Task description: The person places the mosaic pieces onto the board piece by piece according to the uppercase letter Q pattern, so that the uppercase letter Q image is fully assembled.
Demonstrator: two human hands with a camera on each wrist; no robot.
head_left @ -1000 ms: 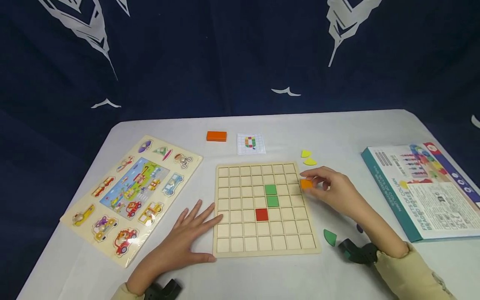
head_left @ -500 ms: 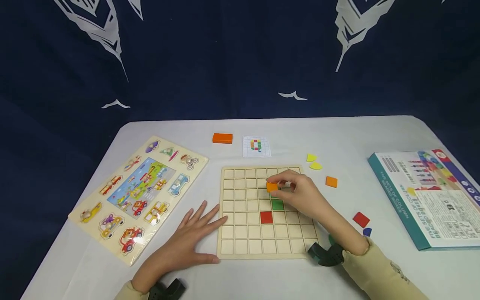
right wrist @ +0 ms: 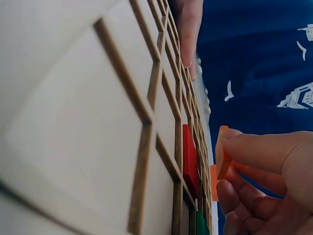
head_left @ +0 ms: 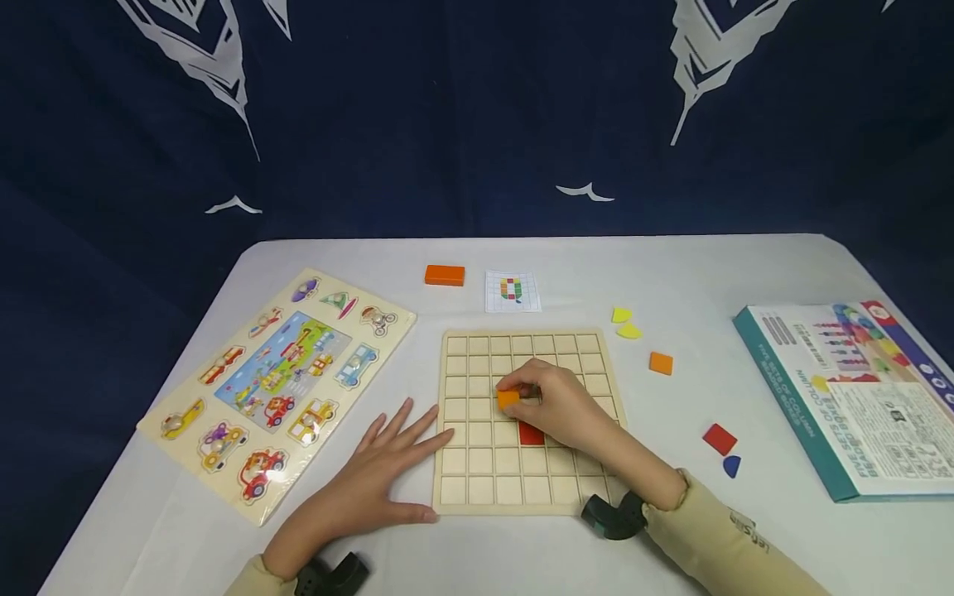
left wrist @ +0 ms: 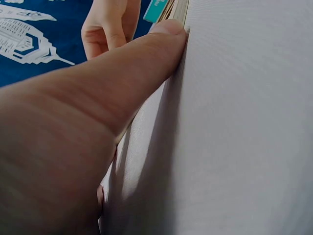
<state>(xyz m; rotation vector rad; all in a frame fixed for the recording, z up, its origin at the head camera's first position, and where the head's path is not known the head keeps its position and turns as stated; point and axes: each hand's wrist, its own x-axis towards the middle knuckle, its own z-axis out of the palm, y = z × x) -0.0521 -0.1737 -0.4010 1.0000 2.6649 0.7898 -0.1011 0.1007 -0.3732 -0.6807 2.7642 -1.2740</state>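
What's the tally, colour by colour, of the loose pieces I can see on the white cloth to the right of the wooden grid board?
Yellow pieces: 2
Orange square: 1
Red square: 1
Blue piece: 1
Total: 5

The white surface [head_left: 477,546] is evenly lit; glare is caught by the cream rectangular puzzle board [head_left: 279,389] left of the left hand [head_left: 380,488], beside which shadow is cast in the dim left wrist view. In the right wrist view, the pale wooden grid board [right wrist: 78,132] is blurred closest in.
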